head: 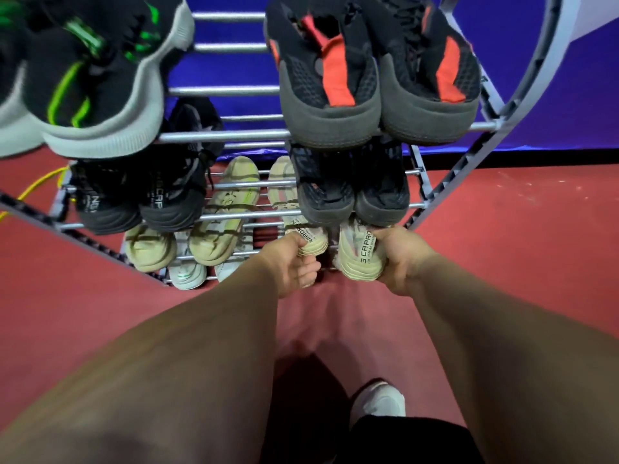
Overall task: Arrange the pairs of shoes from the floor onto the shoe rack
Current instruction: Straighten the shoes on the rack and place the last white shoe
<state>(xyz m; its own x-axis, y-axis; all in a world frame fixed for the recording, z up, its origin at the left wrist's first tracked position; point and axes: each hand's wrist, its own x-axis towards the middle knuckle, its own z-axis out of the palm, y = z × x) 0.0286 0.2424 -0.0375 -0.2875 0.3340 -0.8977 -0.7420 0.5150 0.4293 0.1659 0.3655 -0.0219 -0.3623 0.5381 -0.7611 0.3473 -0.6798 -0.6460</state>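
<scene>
I look down over a metal shoe rack [231, 137] with several tiers of bars. My left hand [291, 262] grips the heel of a cream shoe [310, 242] on a low tier. My right hand [398, 256] grips the heel of its twin, a second cream shoe [360, 259] with black lettering on the heel tab. Both shoes point away from me, side by side under the black pair above them.
The top tier carries black-green sneakers [93, 88] and black-red sneakers [375, 85]. Below sit two black pairs [140, 199] [355, 192], another cream pair [217, 226] and white shoes [187, 272]. Red floor [519, 246] lies around, a blue wall [569, 95] behind, my own foot [376, 401] below.
</scene>
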